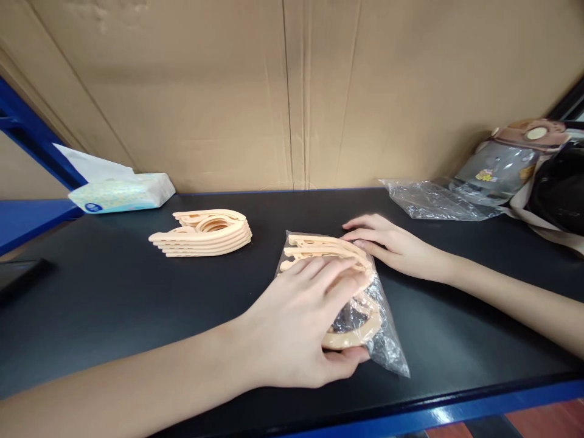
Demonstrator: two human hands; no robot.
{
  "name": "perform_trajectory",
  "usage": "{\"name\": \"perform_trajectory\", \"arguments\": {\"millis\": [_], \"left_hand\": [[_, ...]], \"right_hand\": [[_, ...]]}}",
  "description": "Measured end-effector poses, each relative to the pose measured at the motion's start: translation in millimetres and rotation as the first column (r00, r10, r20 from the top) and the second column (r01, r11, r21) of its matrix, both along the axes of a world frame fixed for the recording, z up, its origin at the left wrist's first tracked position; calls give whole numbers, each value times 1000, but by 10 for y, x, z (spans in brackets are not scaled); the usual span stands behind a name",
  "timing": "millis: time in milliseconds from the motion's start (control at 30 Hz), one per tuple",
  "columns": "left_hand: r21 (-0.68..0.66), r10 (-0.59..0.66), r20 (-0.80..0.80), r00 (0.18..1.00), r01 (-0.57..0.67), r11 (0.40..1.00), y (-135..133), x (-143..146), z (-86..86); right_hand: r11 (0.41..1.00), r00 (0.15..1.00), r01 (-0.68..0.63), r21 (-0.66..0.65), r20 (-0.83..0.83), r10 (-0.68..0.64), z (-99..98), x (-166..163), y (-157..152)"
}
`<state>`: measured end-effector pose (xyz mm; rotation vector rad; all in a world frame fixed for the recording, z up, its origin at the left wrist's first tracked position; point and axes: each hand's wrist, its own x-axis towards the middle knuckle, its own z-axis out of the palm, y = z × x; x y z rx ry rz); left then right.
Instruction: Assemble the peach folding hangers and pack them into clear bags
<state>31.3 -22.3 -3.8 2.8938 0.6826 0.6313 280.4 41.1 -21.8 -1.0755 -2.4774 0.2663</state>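
A clear plastic bag (387,350) holding a stack of peach plastic hangers (319,246) lies on the black tabletop (114,292) in front of me. My left hand (296,328) covers the near part of the bag, fingers spread over the top and thumb tucked under the hangers' curved end, gripping it. My right hand (392,243) lies flat at the bag's far right edge, fingers stretched out and touching the plastic. A second, unbagged stack of the same peach hangers (203,232) sits to the left, apart from both hands.
A tissue pack (121,191) lies at the back left by a blue shelf frame (27,131). An empty crumpled plastic bag (431,201) and a bottle with a brown lid (506,161) sit back right. Cardboard (292,91) walls off the rear. A dark flat object (20,277) rests far left.
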Motion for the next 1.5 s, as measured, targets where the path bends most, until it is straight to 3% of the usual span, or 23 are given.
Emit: {"name": "perform_trajectory", "arguments": {"millis": [167,300,467,633,767,933,1133,1200,1300,1400,1467,1500], "left_hand": [[-14,87,-137,987,-90,996,125,21,96],[-47,152,-285,947,-172,984,438,93,289],[-114,227,-471,852,-314,942,973,246,486],[-103,289,-514,808,-393,914,1366,389,492],[-72,296,-519,802,-386,919,1460,454,484],[49,303,-470,829,-318,947,1358,476,411],[208,231,-362,903,-163,964,857,388,224],[261,161,-298,941,-82,962,638,285,189],[336,143,-213,967,-65,939,387,71,165],[401,179,-165,970,-100,910,285,-145,156],[438,207,-145,968,-125,890,286,-256,147],[452,214,-135,967,-132,882,299,-298,139]], "right_hand": [[998,998,63,22,-21,-62,28,46,25],[972,985,171,160,8,-174,134,234,122],[847,884,411,338,80,-460,209,683,317],[728,725,548,412,200,-659,187,938,399],[708,646,589,389,299,-702,178,902,390],[691,593,597,407,356,-722,250,821,329],[667,537,537,516,401,-742,450,587,122],[660,548,493,567,386,-742,507,433,-13],[629,609,384,676,326,-723,538,159,-298],[668,808,136,732,309,-502,507,-108,-614],[722,923,-74,688,322,-212,477,-245,-781],[708,950,-178,683,308,-58,464,-297,-842]]}}
